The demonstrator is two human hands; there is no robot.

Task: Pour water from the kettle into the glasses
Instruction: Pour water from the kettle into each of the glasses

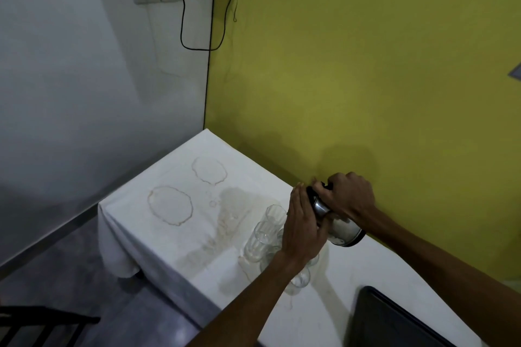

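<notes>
A steel kettle (344, 231) with a black top is tipped to the left above a cluster of clear ribbed glasses (260, 239) on the white tablecloth (174, 236). My right hand (351, 194) grips the kettle's black handle from above. My left hand (303, 228) presses flat against the kettle's side near its top, covering the spout and part of the glasses. One glass (275, 215) stands behind, another glass (301, 280) shows below my left forearm. No water stream is visible.
The tablecloth carries ring stains (170, 205) and a damp patch (225, 222). A yellow wall runs close behind the kettle. A dark flat object (394, 321) lies at the near right. A black chair (42, 324) stands on the floor at left.
</notes>
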